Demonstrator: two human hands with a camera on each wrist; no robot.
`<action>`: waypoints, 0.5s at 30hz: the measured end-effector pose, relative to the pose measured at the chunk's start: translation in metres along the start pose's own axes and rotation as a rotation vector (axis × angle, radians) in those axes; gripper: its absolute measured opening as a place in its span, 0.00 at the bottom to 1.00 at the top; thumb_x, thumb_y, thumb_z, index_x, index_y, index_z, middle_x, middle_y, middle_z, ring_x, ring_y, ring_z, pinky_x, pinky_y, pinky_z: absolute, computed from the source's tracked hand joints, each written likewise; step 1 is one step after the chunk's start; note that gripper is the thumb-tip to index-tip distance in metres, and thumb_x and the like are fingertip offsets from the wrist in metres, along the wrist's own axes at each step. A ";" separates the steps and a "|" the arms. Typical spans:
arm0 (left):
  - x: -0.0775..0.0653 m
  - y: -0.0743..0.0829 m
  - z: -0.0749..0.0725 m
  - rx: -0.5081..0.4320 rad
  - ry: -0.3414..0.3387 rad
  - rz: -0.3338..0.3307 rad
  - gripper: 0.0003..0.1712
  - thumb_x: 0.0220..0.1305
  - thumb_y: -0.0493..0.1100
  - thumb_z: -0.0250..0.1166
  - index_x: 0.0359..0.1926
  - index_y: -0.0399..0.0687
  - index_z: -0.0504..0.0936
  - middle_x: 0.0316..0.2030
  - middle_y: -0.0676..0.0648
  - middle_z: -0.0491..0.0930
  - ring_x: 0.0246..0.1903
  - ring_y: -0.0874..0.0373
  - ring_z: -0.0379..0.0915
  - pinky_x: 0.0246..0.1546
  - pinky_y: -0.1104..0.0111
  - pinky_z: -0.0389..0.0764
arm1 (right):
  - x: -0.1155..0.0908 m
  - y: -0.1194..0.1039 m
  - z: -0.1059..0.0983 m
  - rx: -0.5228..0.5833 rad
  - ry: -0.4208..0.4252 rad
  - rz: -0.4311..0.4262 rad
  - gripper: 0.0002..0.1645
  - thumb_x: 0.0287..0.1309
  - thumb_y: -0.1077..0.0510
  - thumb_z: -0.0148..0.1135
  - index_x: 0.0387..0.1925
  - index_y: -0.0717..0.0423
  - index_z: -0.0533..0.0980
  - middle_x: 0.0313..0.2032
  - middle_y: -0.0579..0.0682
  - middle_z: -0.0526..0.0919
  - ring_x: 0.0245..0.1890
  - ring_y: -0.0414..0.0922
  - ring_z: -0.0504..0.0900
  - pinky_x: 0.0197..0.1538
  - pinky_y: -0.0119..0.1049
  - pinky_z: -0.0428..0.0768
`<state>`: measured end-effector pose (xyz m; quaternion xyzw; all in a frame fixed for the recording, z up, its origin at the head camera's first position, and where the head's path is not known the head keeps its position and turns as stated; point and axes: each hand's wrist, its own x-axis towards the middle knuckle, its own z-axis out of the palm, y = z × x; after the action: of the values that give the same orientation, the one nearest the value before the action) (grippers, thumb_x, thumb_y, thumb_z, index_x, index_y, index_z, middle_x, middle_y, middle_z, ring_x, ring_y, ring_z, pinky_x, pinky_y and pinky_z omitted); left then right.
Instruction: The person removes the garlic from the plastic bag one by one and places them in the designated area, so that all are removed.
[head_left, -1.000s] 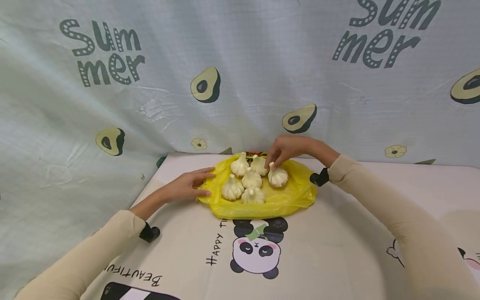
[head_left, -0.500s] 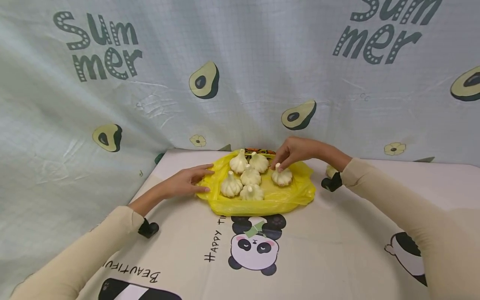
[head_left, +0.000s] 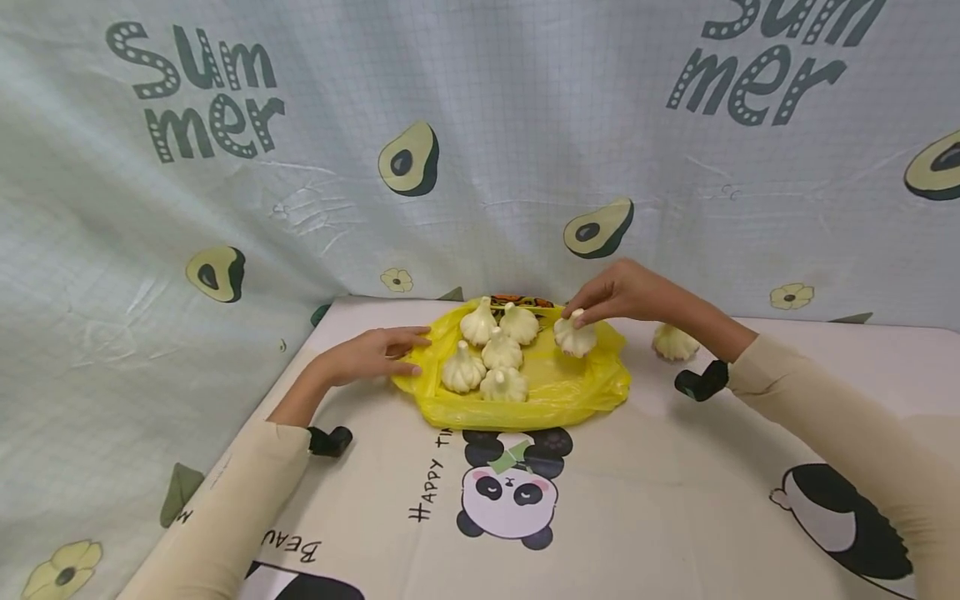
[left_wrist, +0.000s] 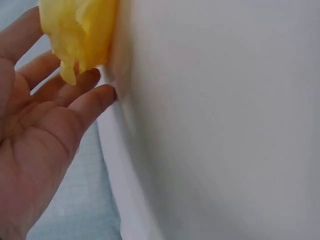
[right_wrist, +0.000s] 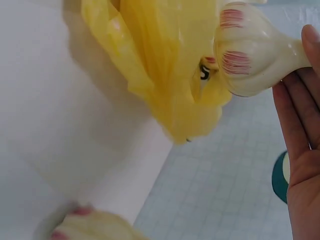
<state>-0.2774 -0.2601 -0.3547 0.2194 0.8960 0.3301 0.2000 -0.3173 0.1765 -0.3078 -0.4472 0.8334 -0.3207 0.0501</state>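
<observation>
My right hand [head_left: 626, 292] pinches a garlic bulb [head_left: 575, 335] by its stem, above the right part of the yellow plastic bag [head_left: 555, 408]. In the right wrist view this bulb [right_wrist: 255, 50] shows pinkish streaks on its base. Several other white garlic bulbs [head_left: 501, 350] stand in a cluster on the bag's left half. My left hand [head_left: 367, 354] is at the bag's left edge with its fingers loosely spread. The left wrist view shows the bag's crumpled yellow edge [left_wrist: 82, 35] by those relaxed fingers [left_wrist: 92, 105].
A separate garlic bulb [head_left: 673, 342] lies on the table to the right of the bag, below my right forearm. Behind the table hangs a printed cloth [head_left: 495, 150]. A panda print [head_left: 510, 496] marks the tablecloth in front of the bag.
My right hand has lifted the garlic bulb and carried it slightly to the right. The bulb on the table beyond the bag has come into sight. My left forearm has shifted a little right.
</observation>
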 end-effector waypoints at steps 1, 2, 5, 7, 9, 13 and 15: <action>0.001 0.001 0.000 -0.010 -0.001 -0.010 0.35 0.68 0.48 0.69 0.72 0.44 0.71 0.78 0.47 0.57 0.76 0.45 0.53 0.74 0.48 0.57 | -0.004 -0.001 -0.002 0.005 0.014 -0.005 0.12 0.58 0.59 0.74 0.45 0.52 0.89 0.40 0.44 0.91 0.39 0.37 0.88 0.42 0.31 0.85; 0.001 0.001 0.000 -0.019 0.000 -0.021 0.35 0.68 0.48 0.69 0.72 0.44 0.71 0.78 0.48 0.57 0.76 0.45 0.53 0.74 0.48 0.57 | -0.008 -0.002 -0.003 0.008 0.023 -0.013 0.12 0.58 0.60 0.74 0.45 0.53 0.89 0.40 0.45 0.91 0.39 0.37 0.88 0.42 0.31 0.85; 0.002 0.003 -0.001 -0.042 0.003 -0.051 0.36 0.68 0.48 0.69 0.72 0.43 0.70 0.78 0.47 0.56 0.76 0.45 0.52 0.74 0.48 0.56 | -0.016 -0.002 -0.007 0.010 0.035 -0.032 0.12 0.57 0.60 0.74 0.44 0.53 0.89 0.39 0.45 0.91 0.38 0.37 0.88 0.41 0.30 0.85; 0.002 0.004 0.000 -0.045 0.006 -0.061 0.36 0.68 0.48 0.69 0.72 0.43 0.70 0.79 0.47 0.56 0.77 0.45 0.51 0.75 0.48 0.55 | -0.021 -0.003 -0.009 0.011 0.040 -0.040 0.12 0.57 0.60 0.75 0.44 0.53 0.89 0.39 0.45 0.91 0.37 0.37 0.88 0.39 0.29 0.84; 0.002 0.005 0.001 -0.056 0.007 -0.069 0.37 0.67 0.48 0.69 0.73 0.43 0.70 0.79 0.47 0.55 0.77 0.45 0.50 0.75 0.49 0.55 | -0.026 -0.002 -0.010 0.007 0.047 -0.041 0.12 0.56 0.60 0.75 0.43 0.53 0.89 0.38 0.44 0.91 0.37 0.37 0.88 0.39 0.29 0.84; 0.003 0.004 0.004 -0.082 0.008 -0.072 0.37 0.68 0.47 0.69 0.73 0.42 0.69 0.79 0.46 0.54 0.77 0.45 0.49 0.75 0.50 0.54 | -0.033 -0.002 -0.012 -0.005 0.063 -0.046 0.12 0.54 0.61 0.76 0.43 0.53 0.90 0.38 0.44 0.91 0.36 0.36 0.88 0.38 0.29 0.85; 0.003 0.003 0.006 -0.087 0.006 -0.063 0.37 0.68 0.46 0.69 0.73 0.41 0.68 0.79 0.46 0.53 0.77 0.45 0.49 0.75 0.50 0.55 | -0.037 -0.002 -0.012 -0.012 0.071 -0.049 0.12 0.54 0.61 0.76 0.42 0.53 0.90 0.38 0.43 0.91 0.36 0.36 0.88 0.37 0.28 0.84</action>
<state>-0.2758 -0.2535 -0.3570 0.1812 0.8878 0.3631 0.2170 -0.2989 0.2104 -0.3048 -0.4562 0.8254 -0.3325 0.0100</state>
